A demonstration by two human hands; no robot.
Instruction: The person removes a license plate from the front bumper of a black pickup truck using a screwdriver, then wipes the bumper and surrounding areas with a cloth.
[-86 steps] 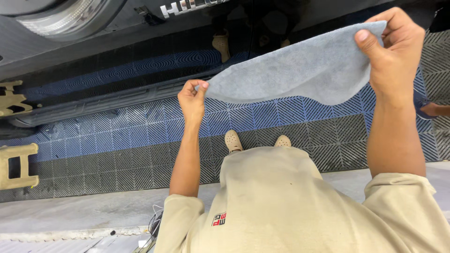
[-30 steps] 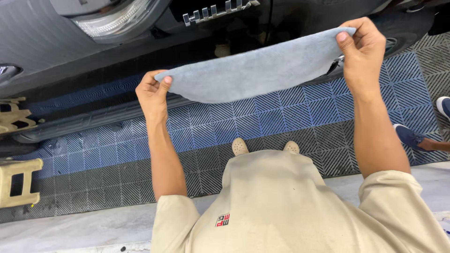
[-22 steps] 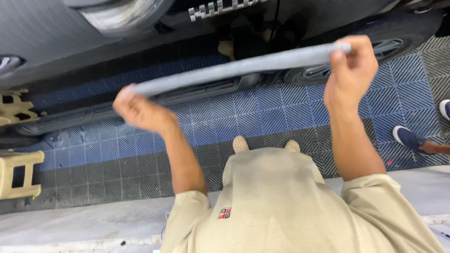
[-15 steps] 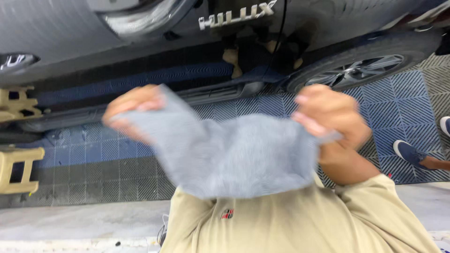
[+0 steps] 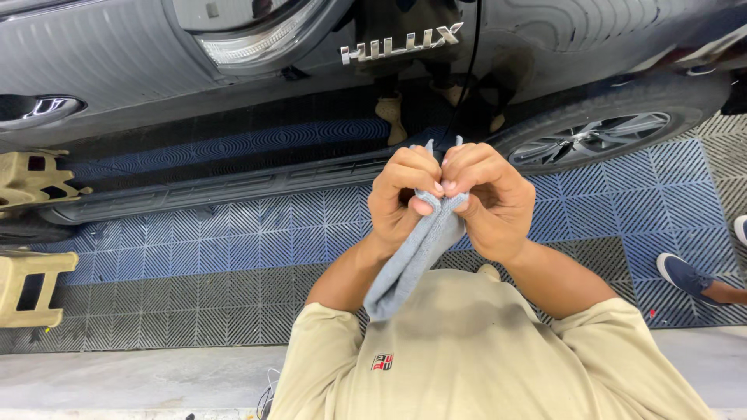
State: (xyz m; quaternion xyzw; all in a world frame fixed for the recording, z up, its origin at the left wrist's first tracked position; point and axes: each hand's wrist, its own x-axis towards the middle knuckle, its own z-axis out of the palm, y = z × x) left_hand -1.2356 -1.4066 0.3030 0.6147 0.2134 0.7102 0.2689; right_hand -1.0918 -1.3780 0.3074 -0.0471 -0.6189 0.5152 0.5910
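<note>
We hold a grey cloth (image 5: 412,253) in front of our chest, folded double and hanging down. Our left hand (image 5: 403,194) and right hand (image 5: 489,196) are pressed together, both pinching the cloth's top edge. Beyond the cloth stands a dark car (image 5: 233,70); its wheel (image 5: 591,140) lies right of the cloth, on blue floor tiles (image 5: 233,241).

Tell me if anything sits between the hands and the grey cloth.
Nothing visible does. The left hand and right hand both pinch the folded grey cloth at its top corners, and it hangs down in front of the beige shirt.
</note>
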